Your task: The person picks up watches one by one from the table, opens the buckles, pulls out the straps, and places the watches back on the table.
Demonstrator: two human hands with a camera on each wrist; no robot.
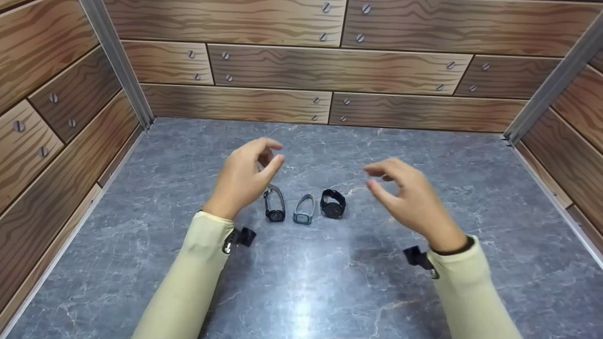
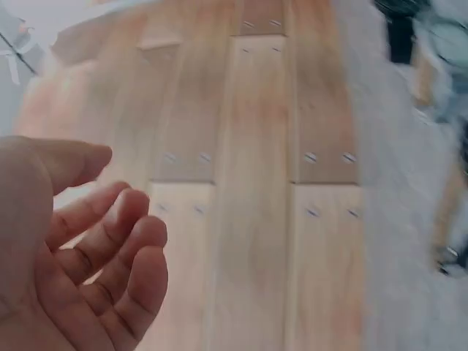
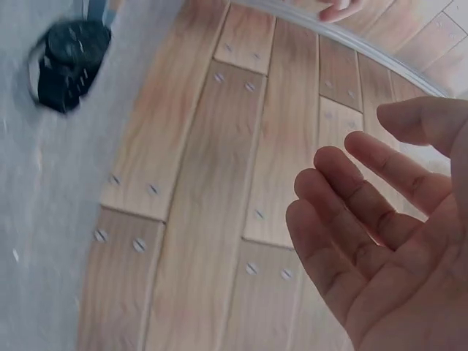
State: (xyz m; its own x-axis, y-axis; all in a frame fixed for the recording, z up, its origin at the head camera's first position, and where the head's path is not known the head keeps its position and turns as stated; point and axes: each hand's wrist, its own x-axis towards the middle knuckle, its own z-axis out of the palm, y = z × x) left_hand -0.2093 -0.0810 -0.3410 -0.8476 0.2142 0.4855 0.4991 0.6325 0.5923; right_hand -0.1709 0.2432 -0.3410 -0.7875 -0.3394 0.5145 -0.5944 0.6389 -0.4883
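Note:
Three watches stand in a row on the grey table. In the head view the left one is a dark watch with a dark strap (image 1: 276,215), the middle one a pale blue-grey watch (image 1: 303,218), the right one a black watch (image 1: 333,210). My left hand (image 1: 245,174) hovers beside the dark watch at the left, fingers loosely bent, holding nothing. To the right of the black watch, my right hand (image 1: 407,197) is raised with relaxed fingers and an empty palm. The right wrist view shows the black watch (image 3: 73,62) apart from that hand.
A marbled grey tabletop (image 1: 311,273) lies under both arms. Wood-plank panels (image 1: 273,68) rise at the back and both sides, with metal corner posts (image 1: 118,61) between them. Each wrist wears a small black camera (image 1: 246,237) on a strap.

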